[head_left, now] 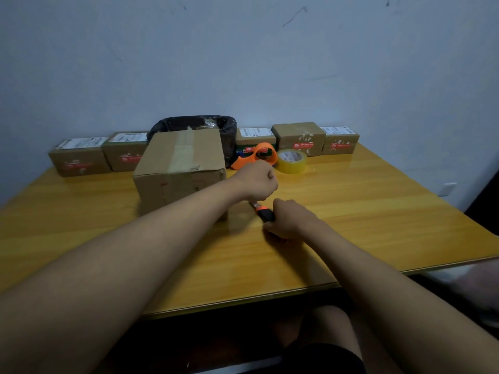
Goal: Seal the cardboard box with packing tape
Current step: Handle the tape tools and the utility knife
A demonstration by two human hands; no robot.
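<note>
Your right hand was curled around the black-and-orange handle of a utility knife, resting on the table just right of the cardboard box. Your left hand was closed in a fist above the blade end; whether it pinched anything could not be determined. The cardboard box stood near the table's middle, flaps down, with a strip of tape already running along its top seam and over the front edge. The orange tape dispenser and a spare roll of clear tape sat just behind your left hand, with small cartons lined up along the wall. Judged from this layout, the sealing step appeared largely done and you were handling the cutter. The next move would call for keeping the blade clear of your left hand and checking that the strip was pressed flat.
</note>
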